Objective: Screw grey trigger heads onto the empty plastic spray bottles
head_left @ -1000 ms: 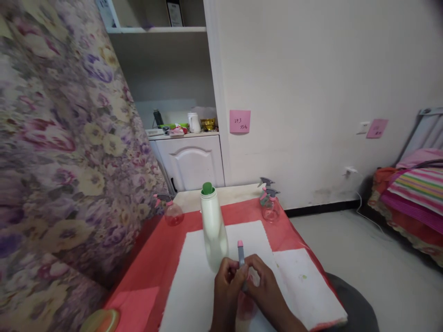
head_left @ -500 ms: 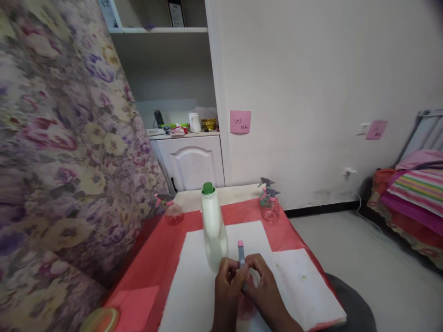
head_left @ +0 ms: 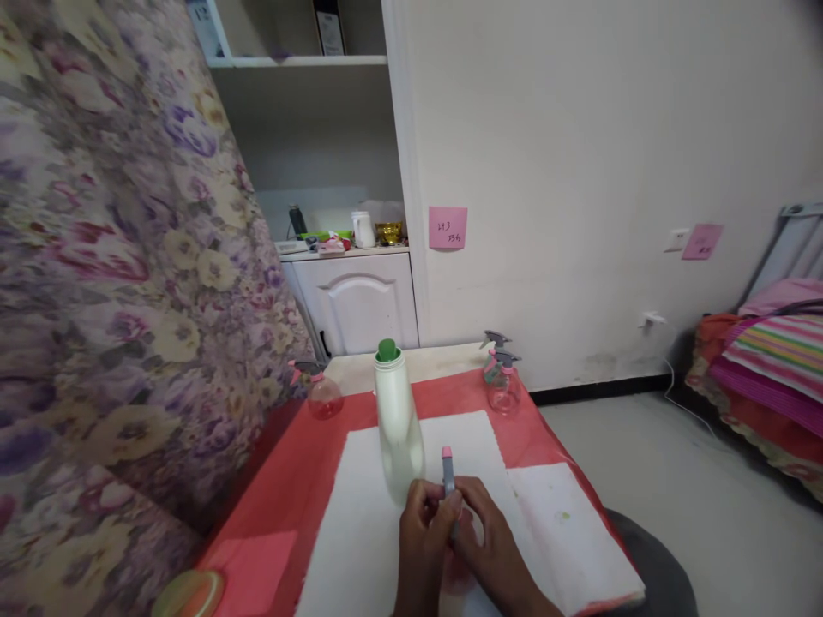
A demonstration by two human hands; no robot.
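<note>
Both hands are closed around the grey spray head of a spray bottle [head_left: 448, 467], whose pink nozzle points away from me. My left hand [head_left: 425, 527] grips it from the left, its thumb lying on top of the head. From the right, my right hand [head_left: 489, 531] holds the same head, and its fingers hide part of the trigger. The clear pinkish body of the bottle shows faintly between my wrists. Just beyond my left hand stands a tall pale-green detergent bottle [head_left: 399, 428] without its cap, a green spout showing in its mouth.
A spray bottle [head_left: 325, 396] stands at the far left of the red-covered table [head_left: 270, 488]; two more stand at the far right, the nearer one [head_left: 503, 394] pink. White cloth [head_left: 360, 514] lies under my hands. A round lid [head_left: 189, 593] sits near left, a dark stool [head_left: 662, 566] right.
Hardly anything differs. My camera view has shifted very slightly, while both hands keep their grip on the spray head.
</note>
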